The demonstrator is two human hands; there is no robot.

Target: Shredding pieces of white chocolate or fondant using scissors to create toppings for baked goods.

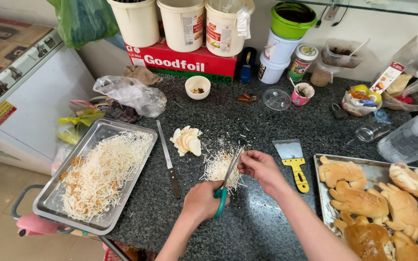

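Note:
My left hand [200, 202] grips the teal handles of a pair of scissors [231, 166], whose blades point up and away over a heap of pale shreds [217, 170] on the dark speckled counter [247, 227]. My right hand [261, 166] is pinched at the blade tips on a small pale slice, mostly hidden by the fingers. A small stack of pale round slices [187, 140] lies just left of the heap. A long knife [169, 162] lies between that stack and a metal tray [49, 203] filled with more shreds.
A yellow-handled scraper [292, 162] lies right of my right hand. A tray of shaped golden buns [364, 203] sits at the right edge. Tubs, a red box [180, 60], a small bowl [198, 87], cups and bags line the back. A white appliance [30, 96] stands left.

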